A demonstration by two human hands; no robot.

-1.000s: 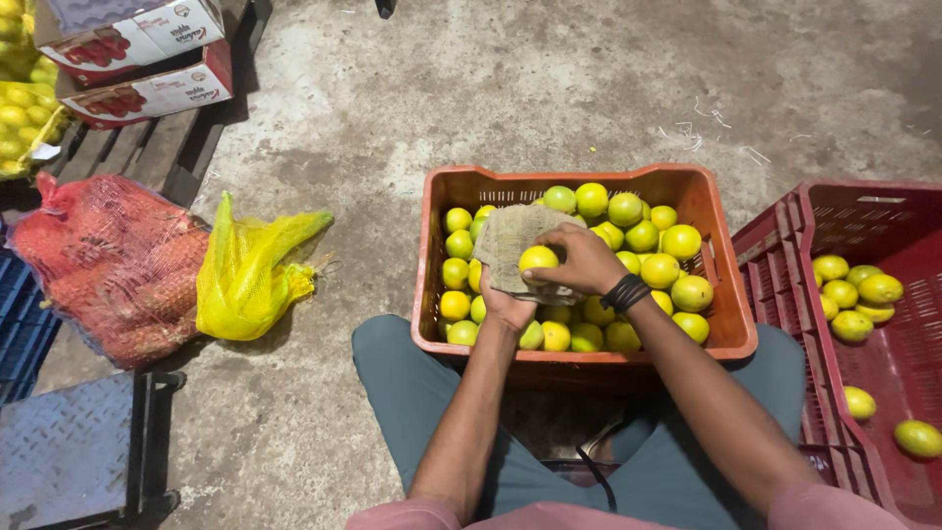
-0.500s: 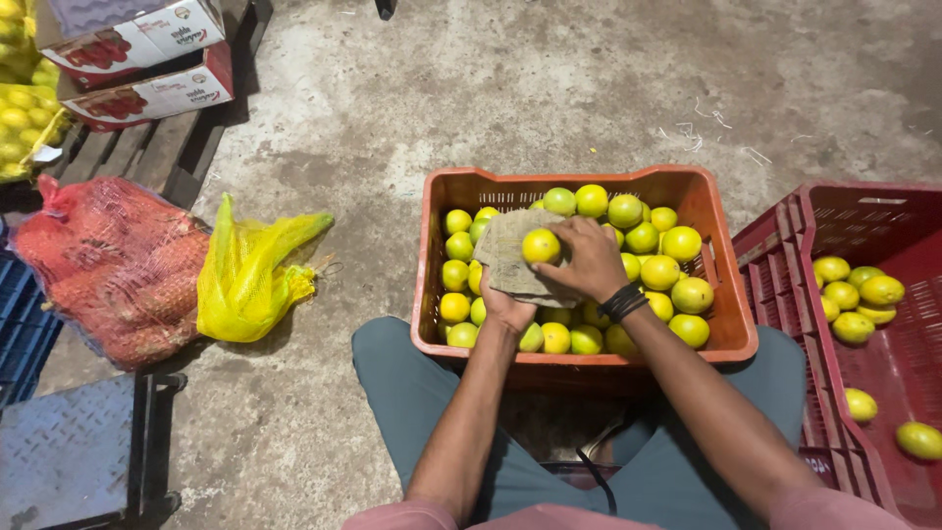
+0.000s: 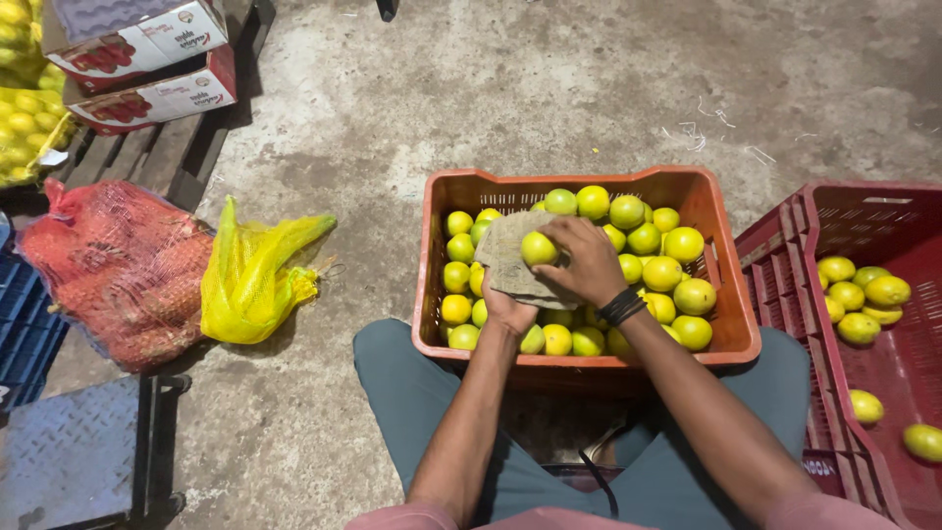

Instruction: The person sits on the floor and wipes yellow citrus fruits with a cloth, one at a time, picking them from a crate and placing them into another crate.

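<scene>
An orange plastic crate (image 3: 721,339) sits between my knees, filled with several yellow-green citrus fruits. My left hand (image 3: 508,309) holds a grey-brown cloth (image 3: 502,257) from below over the crate. My right hand (image 3: 585,263), with a black band on the wrist, presses one yellow-green fruit (image 3: 538,248) against the cloth. The underside of the cloth and my left fingers are hidden.
A dark red crate (image 3: 785,285) with several fruits stands at the right. Left of me lie a yellow mesh bag (image 3: 250,280) and a red mesh sack (image 3: 113,270). Cardboard boxes (image 3: 147,59) rest on a pallet; a metal platform scale (image 3: 69,456) is at lower left.
My right hand has turned the fruit slightly against the cloth. The cloth has shifted a little to the left. Nothing else has moved.
</scene>
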